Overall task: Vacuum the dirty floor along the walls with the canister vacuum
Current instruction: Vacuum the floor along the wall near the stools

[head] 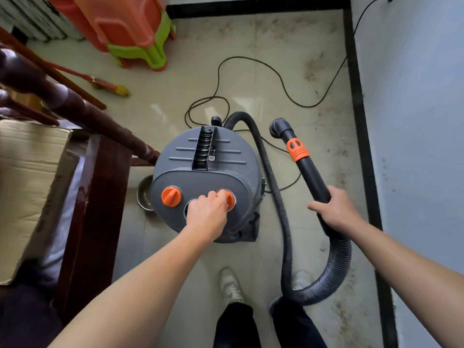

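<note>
1. The grey vacuum [204, 177] stands on the tiled floor [296, 41] near a corner of the room, right in front of the person's shoes [229, 287].
2. The left hand [208, 212] reaches down onto the top of the vacuum. Its grip is closed on an orange knob [231, 200] at the right of the lid, with the fingers curled over it. A second orange knob [171, 196] sits untouched to the left.
3. The right hand [334, 212] has its grip wrapped round the black tube [315, 180], low down, just above where the ribbed hose [337, 262] joins.
4. The tube slants away from the person, with an orange collar [297, 149] near its far end and a round brush head [277, 128] at the tip. I cannot tell whether the head touches the floor.
5. The hose runs from behind the vacuum down its right side, loops by the person's feet and climbs to the tube.
6. A black cord [308, 107] lies in loose curves behind the vacuum and goes up the wall [414, 109] on the right.
7. Grey smudges mark the tiles along the black skirting board [359, 116].
8. On the left stands dark wooden furniture [100, 197] carrying a cardboard box [27, 177]. A metal bowl [143, 197] sits just beside the vacuum, a broom [108, 84] rests on the floor and stacked plastic stools [125, 26] stand beyond.
</note>
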A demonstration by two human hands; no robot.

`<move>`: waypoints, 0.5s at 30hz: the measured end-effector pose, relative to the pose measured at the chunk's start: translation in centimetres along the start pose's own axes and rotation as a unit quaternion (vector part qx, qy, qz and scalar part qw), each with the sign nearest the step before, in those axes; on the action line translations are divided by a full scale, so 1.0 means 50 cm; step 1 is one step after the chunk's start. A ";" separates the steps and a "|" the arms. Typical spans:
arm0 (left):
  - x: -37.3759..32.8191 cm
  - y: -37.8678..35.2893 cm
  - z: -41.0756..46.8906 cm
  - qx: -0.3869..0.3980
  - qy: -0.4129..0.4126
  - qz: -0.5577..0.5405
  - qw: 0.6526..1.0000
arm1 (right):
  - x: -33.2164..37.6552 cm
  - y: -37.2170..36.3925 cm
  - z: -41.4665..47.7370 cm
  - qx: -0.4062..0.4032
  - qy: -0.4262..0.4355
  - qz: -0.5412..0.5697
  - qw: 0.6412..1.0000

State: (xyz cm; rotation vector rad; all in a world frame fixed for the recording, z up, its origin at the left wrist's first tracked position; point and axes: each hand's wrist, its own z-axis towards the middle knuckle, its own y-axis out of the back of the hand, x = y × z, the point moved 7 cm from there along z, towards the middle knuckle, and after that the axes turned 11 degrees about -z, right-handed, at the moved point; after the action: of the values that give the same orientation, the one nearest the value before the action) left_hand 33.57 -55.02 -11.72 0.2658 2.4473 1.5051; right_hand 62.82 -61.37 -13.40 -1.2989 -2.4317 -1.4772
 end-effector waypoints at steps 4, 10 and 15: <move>-0.011 0.006 -0.012 0.008 0.046 0.014 0.999 | -0.028 0.060 0.018 -0.004 -0.004 -0.001 1.000; -0.160 0.060 -0.021 0.037 0.045 -0.075 0.995 | -0.032 0.260 0.031 -0.072 -0.003 0.034 0.997; -0.361 0.144 0.022 0.115 -0.008 -0.190 0.975 | 0.048 0.488 0.051 -0.128 0.053 0.181 0.974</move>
State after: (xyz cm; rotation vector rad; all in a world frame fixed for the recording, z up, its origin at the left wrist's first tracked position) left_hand 51.21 -56.01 -3.62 -0.1431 2.4792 1.0575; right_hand 78.12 -52.84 3.94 -1.5574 -1.8573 -1.7338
